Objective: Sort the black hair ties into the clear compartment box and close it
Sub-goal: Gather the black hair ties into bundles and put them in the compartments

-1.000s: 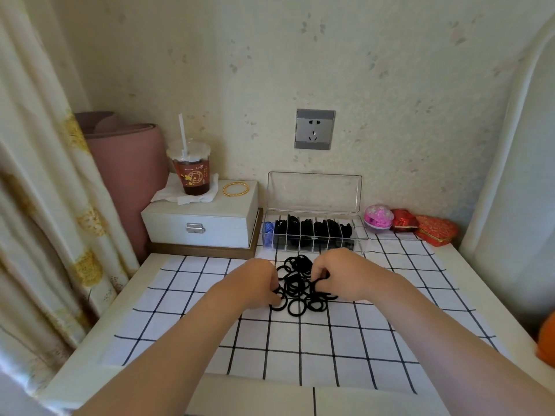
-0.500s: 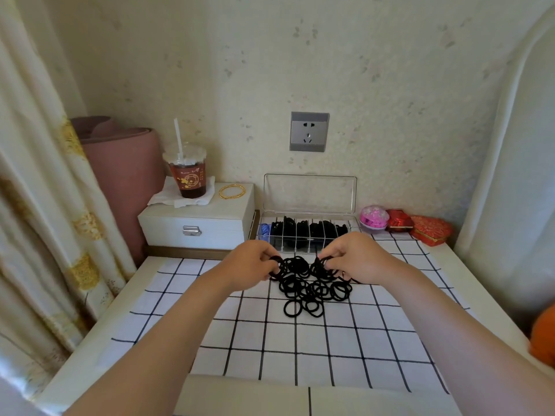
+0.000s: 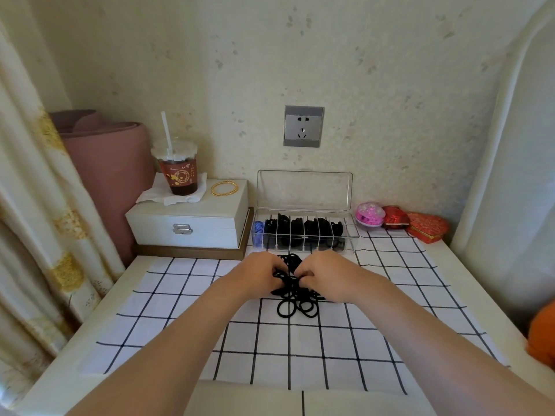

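Two grips, left hand [image 3: 259, 274], right hand [image 3: 328, 275], pinch hair ties [image 3: 297, 306]; compartment box [image 3: 304, 234] behind, white case [image 3: 192, 219] beside.

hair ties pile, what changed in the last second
The left hand and right hand closed in toward each other and now grip the hair ties, bunching the pile between them. The clear compartment box stayed open, with its lid upright.
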